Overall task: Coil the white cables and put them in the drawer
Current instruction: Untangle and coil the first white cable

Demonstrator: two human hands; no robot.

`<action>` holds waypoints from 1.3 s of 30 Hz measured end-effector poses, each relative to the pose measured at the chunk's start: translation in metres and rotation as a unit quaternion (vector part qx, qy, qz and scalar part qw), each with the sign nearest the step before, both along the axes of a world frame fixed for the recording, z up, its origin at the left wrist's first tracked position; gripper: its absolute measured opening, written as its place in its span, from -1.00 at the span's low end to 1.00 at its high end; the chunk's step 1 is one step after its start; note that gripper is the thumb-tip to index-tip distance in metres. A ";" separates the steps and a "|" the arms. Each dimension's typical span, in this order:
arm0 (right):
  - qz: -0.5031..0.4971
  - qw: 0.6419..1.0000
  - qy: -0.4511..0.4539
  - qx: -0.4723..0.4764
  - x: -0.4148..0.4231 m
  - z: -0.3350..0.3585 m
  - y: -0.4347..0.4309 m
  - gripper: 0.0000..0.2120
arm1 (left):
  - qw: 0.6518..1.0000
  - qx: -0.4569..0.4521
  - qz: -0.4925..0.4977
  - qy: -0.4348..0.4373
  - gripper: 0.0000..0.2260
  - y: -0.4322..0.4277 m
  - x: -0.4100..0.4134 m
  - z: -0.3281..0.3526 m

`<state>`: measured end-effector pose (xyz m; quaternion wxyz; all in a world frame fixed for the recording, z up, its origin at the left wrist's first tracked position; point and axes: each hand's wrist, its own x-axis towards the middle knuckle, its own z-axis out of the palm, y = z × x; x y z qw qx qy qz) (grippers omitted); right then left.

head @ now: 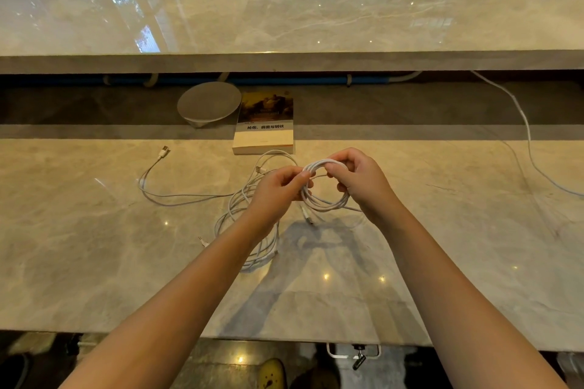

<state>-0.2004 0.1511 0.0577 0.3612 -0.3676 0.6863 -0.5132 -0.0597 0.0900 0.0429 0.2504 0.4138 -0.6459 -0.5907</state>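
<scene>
Both hands hold a small coil of white cable (pixel 325 200) just above the marble counter. My left hand (pixel 278 189) pinches the coil's left side. My right hand (pixel 357 180) grips its top right. A plug end of this cable dangles below the coil. Under my left forearm lies a loose pile of white cable (pixel 240 215) in wide loops. One strand with a USB plug (pixel 163 152) runs out to the left. No drawer is in view.
A book (pixel 264 126) lies at the counter's back edge, next to a round grey disc (pixel 208 104). A raised marble shelf (pixel 284 60) overhangs behind. Another white cord (pixel 526 133) trails down at the right. A metal bracket (pixel 354 354) hangs under the front edge.
</scene>
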 end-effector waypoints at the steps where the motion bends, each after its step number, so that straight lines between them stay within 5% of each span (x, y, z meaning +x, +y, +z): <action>1: -0.009 1.000 0.000 -0.001 0.001 -0.001 0.000 -0.95 | 1.000 -0.018 -0.007 -0.007 -0.82 -0.001 0.000 0.000; 13: 0.001 0.999 -0.039 0.015 0.001 -0.006 0.000 -0.88 | 0.992 -0.100 -0.042 -0.060 -0.87 -0.013 0.005 0.002; 18: 0.040 0.992 -0.101 0.056 -0.009 -0.011 0.001 -0.76 | 0.998 0.039 -0.043 -0.036 -0.81 -0.014 -0.005 0.000; 24: 0.011 0.995 -0.007 0.102 -0.027 -0.024 0.017 -0.82 | 0.984 0.170 -0.042 0.015 -0.84 -0.012 -0.014 -0.009; 30: -0.027 0.997 0.047 0.063 -0.036 -0.036 0.030 -0.84 | 0.987 0.143 -0.066 -0.045 -0.74 -0.006 -0.029 -0.017; 39: -0.042 0.998 -0.009 0.035 -0.040 -0.034 0.034 -0.83 | 0.995 0.068 -0.044 -0.055 -0.83 -0.008 -0.035 -0.015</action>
